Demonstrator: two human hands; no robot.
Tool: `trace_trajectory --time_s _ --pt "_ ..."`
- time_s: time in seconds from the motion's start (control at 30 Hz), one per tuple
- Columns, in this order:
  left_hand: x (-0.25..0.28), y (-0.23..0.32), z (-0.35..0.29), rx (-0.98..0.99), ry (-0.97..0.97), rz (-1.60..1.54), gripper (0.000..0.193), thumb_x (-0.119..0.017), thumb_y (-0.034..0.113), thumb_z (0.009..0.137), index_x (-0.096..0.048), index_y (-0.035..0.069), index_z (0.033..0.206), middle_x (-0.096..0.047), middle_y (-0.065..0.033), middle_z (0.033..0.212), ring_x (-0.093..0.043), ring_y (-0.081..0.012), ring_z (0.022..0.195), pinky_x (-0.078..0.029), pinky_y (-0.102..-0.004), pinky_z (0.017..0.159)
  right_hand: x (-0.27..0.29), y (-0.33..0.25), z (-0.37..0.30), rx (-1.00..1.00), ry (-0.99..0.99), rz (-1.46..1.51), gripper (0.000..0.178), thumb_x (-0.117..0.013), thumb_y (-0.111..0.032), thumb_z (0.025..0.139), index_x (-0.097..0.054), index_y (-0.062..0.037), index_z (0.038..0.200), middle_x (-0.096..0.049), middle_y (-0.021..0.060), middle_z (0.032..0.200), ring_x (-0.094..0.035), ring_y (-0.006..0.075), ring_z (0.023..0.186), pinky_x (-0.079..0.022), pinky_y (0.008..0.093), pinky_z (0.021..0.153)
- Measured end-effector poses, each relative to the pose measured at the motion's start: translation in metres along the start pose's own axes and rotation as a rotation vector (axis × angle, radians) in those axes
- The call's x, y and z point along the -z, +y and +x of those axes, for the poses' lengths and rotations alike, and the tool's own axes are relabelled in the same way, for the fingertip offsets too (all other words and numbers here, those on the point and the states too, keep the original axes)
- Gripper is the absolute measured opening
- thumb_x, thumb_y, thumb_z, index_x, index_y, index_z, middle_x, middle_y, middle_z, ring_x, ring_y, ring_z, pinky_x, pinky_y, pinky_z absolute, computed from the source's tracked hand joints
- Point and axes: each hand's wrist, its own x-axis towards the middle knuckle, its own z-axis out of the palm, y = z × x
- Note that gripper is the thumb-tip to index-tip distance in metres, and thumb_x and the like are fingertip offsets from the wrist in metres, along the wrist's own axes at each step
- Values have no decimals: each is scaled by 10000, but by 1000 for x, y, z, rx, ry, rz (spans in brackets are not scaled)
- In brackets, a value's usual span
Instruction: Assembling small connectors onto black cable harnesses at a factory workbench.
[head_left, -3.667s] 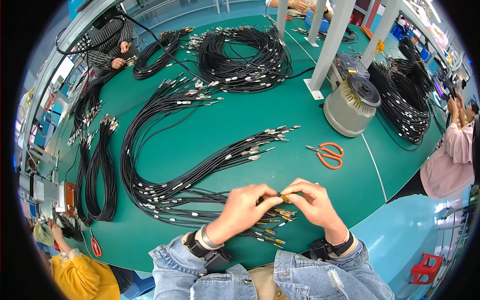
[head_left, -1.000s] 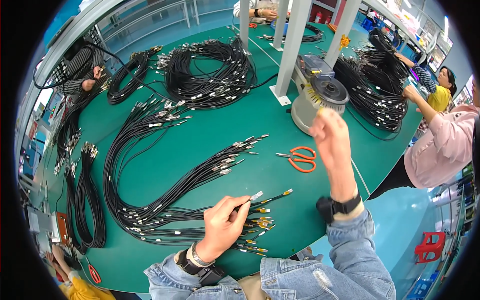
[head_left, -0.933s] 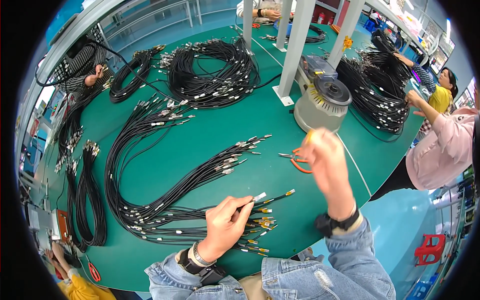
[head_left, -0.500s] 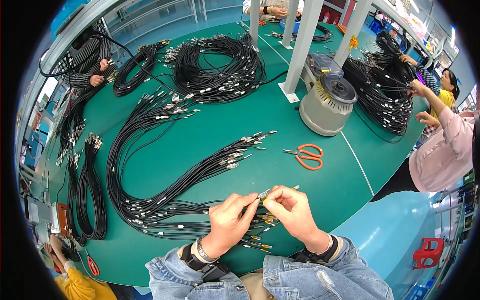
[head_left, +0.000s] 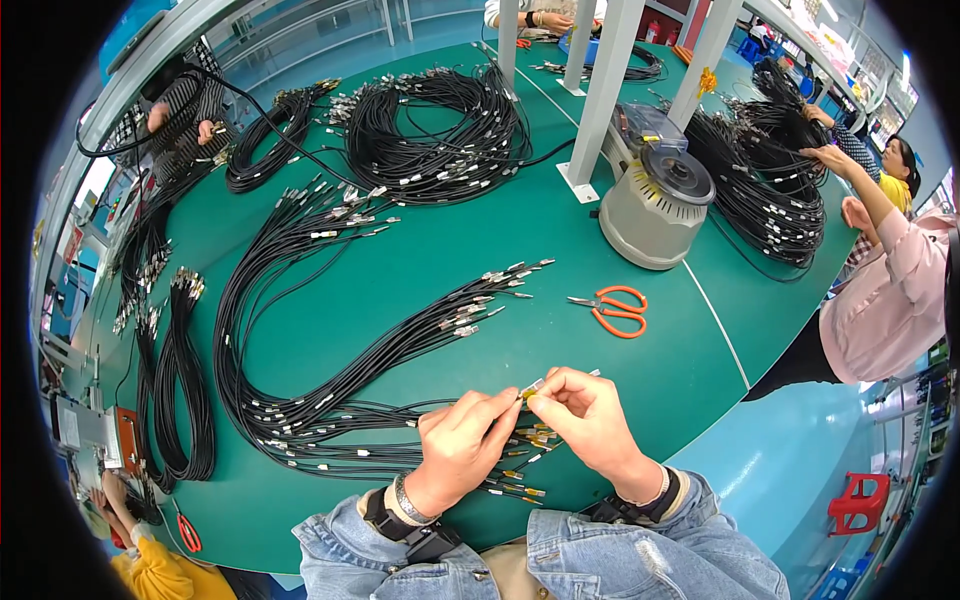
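My left hand (head_left: 462, 440) is closed in a pinch on the end of a black cable, just over the table's near edge. Facing it, my right hand (head_left: 588, 425) pinches a small yellow piece (head_left: 529, 393) at that same cable end, with a clear or whitish bit showing above it. The fingertips of both hands nearly meet, and they hide most of the joint. Beneath and beside my hands lies a curved bundle of black cables (head_left: 300, 405), its near ends tipped with yellow and metal. Orange-handled scissors (head_left: 618, 311) rest beyond my right hand.
A round grey machine (head_left: 656, 212) stands beside white posts (head_left: 606, 95). Coiled black cables (head_left: 440, 140) lie at the back, with a looped bundle (head_left: 182, 390) at left and a heap (head_left: 765, 190) at right. Co-workers sit or stand around the green table (head_left: 420, 260).
More of the yellow piece shows between my fingertips; my hands have barely shifted. At right, the pink-sleeved person's hands have moved at the cable heap. The striped-sleeved person's hand at left has risen.
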Motion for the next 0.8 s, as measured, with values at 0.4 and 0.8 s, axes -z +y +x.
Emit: trace_trajectory --time_s 0.4,0.8 --pt "0 1 0 -40 -9 24 210 -737 -30 685 -647 44 860 -576 -36 614 -524 -118 459 -395 -240 417 -1 1 0 1 33 -31 99 -608 -91 867 -594 -2 824 -585 -14 741 -509 32 667 -409 204 584" --pt "2 -1 1 -136 -37 116 322 -720 -64 673 -673 78 958 -532 -26 584 -489 -137 434 -381 -246 404 1 -4 -3 -54 9 -28 95 -608 -81 861 -599 13 850 -588 -2 760 -521 46 692 -422 206 601"
